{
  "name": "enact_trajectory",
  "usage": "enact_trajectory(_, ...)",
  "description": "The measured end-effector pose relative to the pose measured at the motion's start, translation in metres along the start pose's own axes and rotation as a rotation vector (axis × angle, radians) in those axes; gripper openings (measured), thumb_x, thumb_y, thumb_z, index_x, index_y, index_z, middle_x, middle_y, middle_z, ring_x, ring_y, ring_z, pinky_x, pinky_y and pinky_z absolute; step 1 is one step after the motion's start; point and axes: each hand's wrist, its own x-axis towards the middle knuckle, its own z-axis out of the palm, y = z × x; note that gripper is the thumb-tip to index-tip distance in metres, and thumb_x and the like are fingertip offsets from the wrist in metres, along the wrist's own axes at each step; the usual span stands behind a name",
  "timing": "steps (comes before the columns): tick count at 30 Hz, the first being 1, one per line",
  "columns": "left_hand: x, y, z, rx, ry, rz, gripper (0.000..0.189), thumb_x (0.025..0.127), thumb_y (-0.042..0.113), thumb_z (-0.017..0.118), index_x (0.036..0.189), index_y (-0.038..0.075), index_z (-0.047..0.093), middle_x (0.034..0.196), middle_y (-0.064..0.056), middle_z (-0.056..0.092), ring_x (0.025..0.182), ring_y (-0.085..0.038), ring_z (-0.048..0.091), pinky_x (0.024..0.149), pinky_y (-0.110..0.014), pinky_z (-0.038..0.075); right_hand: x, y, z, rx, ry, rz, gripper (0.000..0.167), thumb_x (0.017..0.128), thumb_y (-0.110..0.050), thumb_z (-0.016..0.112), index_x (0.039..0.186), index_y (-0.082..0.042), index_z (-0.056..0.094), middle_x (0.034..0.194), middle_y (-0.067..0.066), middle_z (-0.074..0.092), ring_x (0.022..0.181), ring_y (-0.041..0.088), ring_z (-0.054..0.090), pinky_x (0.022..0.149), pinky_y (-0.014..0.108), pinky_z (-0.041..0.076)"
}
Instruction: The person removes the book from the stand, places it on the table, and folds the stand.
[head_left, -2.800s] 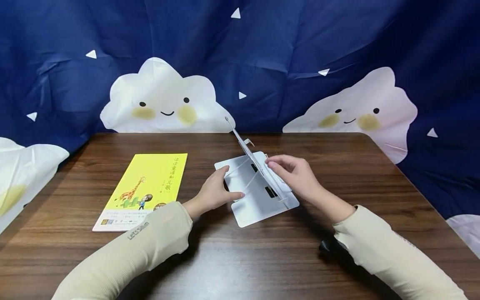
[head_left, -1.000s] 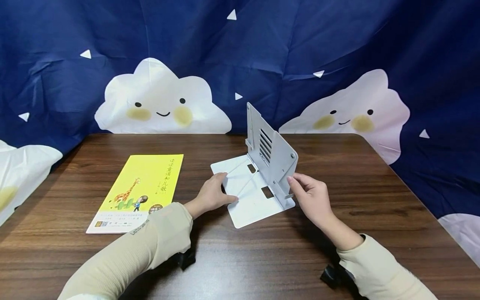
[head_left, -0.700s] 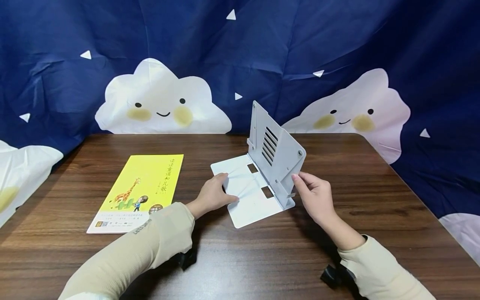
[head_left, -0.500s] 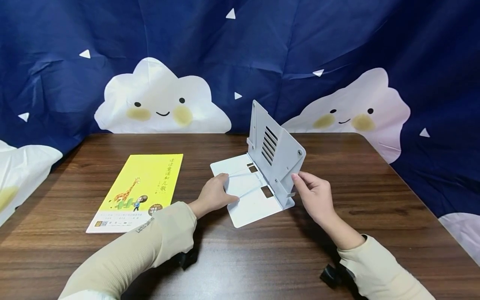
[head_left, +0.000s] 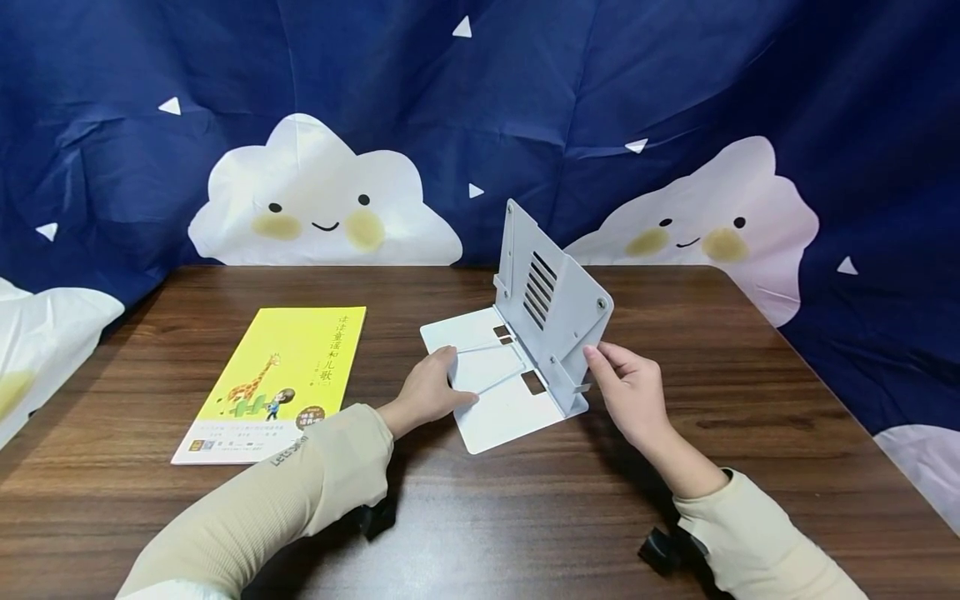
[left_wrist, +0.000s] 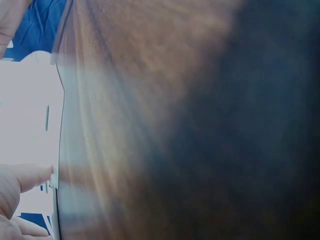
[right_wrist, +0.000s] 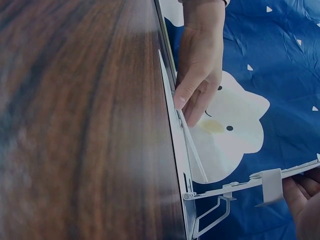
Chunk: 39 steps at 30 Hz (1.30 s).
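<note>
A white metal book stand (head_left: 513, 421) stands on the table, its flat base down and its slotted back panel (head_left: 551, 300) raised. My left hand (head_left: 427, 387) grips the base's left edge, thumb on top, beside the ends of a thin wire frame (head_left: 491, 387). In the right wrist view that wire frame (right_wrist: 195, 150) slants up off the base, its free end towards the panel. My right hand (head_left: 633, 392) pinches the panel's lower right edge; its fingertips behind are partly hidden. The left wrist view shows the left hand's thumb (left_wrist: 35, 176) at the base's edge.
Left of the stand lies a yellow children's book (head_left: 281, 367), partly overlapped in view by the left sleeve (head_left: 300, 483). The brown wooden table (head_left: 510, 533) runs back to a blue cloth (head_left: 517, 92) with cloud prints.
The back panel has swung from leaning left to standing up and tilting right, the right hand moving to its edge. Lately the wire frame's free end has shifted slightly; both hands stay nearly still.
</note>
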Motion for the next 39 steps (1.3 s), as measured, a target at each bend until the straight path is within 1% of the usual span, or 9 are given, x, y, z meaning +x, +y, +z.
enact_trajectory(7, -0.001, 0.001, -0.001, -0.006, -0.023, -0.021, 0.072, 0.072, 0.024, 0.069, 0.125, -0.011, 0.034, 0.129, -0.024, 0.033, 0.12, -0.033, 0.028, 0.097, -0.038, 0.025, 0.0, 0.001, 0.0, 0.008, -0.003, 0.004, 0.017, 0.084, -0.002, 0.053, 0.089, 0.01, 0.063, 0.073, 0.019, 0.062, 0.061, 0.003, 0.056, 0.052, 0.015, 0.045)
enact_trajectory(12, -0.002, 0.003, -0.001, -0.002, -0.024, -0.015, 0.071, 0.073, 0.024, 0.069, 0.125, -0.011, 0.035, 0.129, -0.024, 0.033, 0.12, -0.034, 0.027, 0.097, -0.039, 0.024, 0.0, 0.001, 0.001, 0.013, -0.002, -0.003, 0.017, 0.084, -0.001, 0.052, 0.09, 0.01, 0.063, 0.075, 0.02, 0.062, 0.062, 0.005, 0.057, 0.053, 0.014, 0.045)
enact_trajectory(19, -0.001, 0.003, -0.001, -0.008, -0.025, -0.019, 0.07, 0.073, 0.024, 0.068, 0.125, -0.011, 0.035, 0.13, -0.024, 0.032, 0.121, -0.033, 0.026, 0.097, -0.04, 0.024, 0.0, 0.0, 0.001, 0.016, 0.007, 0.005, 0.016, 0.084, -0.002, 0.053, 0.089, 0.009, 0.064, 0.074, 0.019, 0.062, 0.062, 0.003, 0.054, 0.052, 0.014, 0.044)
enact_trajectory(24, -0.002, 0.0, -0.002, -0.095, -0.021, -0.057, 0.072, 0.071, 0.017, 0.07, 0.126, -0.01, 0.033, 0.13, -0.023, 0.032, 0.121, -0.032, 0.026, 0.098, -0.037, 0.023, -0.001, -0.004, 0.003, 0.005, 0.001, 0.03, 0.014, 0.083, -0.001, 0.054, 0.087, 0.008, 0.064, 0.07, 0.016, 0.062, 0.059, 0.002, 0.052, 0.051, 0.014, 0.043)
enact_trajectory(26, -0.003, -0.002, -0.003, -0.137, -0.019, -0.091, 0.072, 0.07, 0.014, 0.07, 0.127, -0.009, 0.033, 0.13, -0.023, 0.032, 0.121, -0.03, 0.027, 0.098, -0.036, 0.024, -0.002, -0.011, 0.004, 0.0, -0.001, 0.022, 0.013, 0.083, 0.001, 0.054, 0.084, 0.009, 0.064, 0.065, 0.014, 0.06, 0.057, 0.001, 0.049, 0.049, 0.013, 0.041)
enact_trajectory(32, -0.001, -0.001, -0.011, -0.191, -0.008, -0.17, 0.073, 0.069, 0.016, 0.07, 0.128, -0.006, 0.034, 0.127, -0.022, 0.038, 0.116, -0.031, 0.035, 0.093, -0.037, 0.032, -0.005, -0.031, 0.007, -0.029, 0.005, 0.0, 0.011, 0.081, 0.006, 0.053, 0.079, 0.012, 0.061, 0.054, 0.005, 0.051, 0.051, 0.0, 0.041, 0.044, 0.014, 0.035)
enact_trajectory(35, 0.001, 0.004, -0.02, -0.243, 0.014, -0.192, 0.072, 0.07, 0.018, 0.069, 0.129, -0.005, 0.034, 0.126, -0.022, 0.039, 0.116, -0.03, 0.035, 0.093, -0.037, 0.032, -0.006, -0.034, 0.009, -0.028, -0.004, -0.007, 0.01, 0.081, 0.006, 0.054, 0.08, 0.013, 0.061, 0.052, 0.01, 0.049, 0.049, 0.0, 0.039, 0.041, 0.014, 0.031)
enact_trajectory(37, 0.002, 0.008, -0.027, -0.31, 0.038, -0.188, 0.07, 0.071, 0.018, 0.067, 0.129, -0.004, 0.034, 0.127, -0.02, 0.038, 0.117, -0.028, 0.034, 0.094, -0.037, 0.03, -0.006, -0.035, 0.01, -0.026, -0.006, -0.011, 0.009, 0.08, 0.007, 0.054, 0.08, 0.012, 0.061, 0.051, 0.014, 0.048, 0.047, 0.0, 0.038, 0.039, 0.014, 0.03)
enact_trajectory(39, 0.003, 0.012, -0.033, -0.437, 0.051, -0.18, 0.067, 0.073, 0.016, 0.065, 0.129, -0.003, 0.034, 0.129, -0.018, 0.037, 0.118, -0.026, 0.033, 0.094, -0.035, 0.03, -0.006, -0.036, 0.011, -0.026, -0.011, -0.018, 0.009, 0.08, 0.007, 0.054, 0.08, 0.012, 0.061, 0.052, 0.017, 0.048, 0.047, 0.0, 0.038, 0.039, 0.014, 0.03)
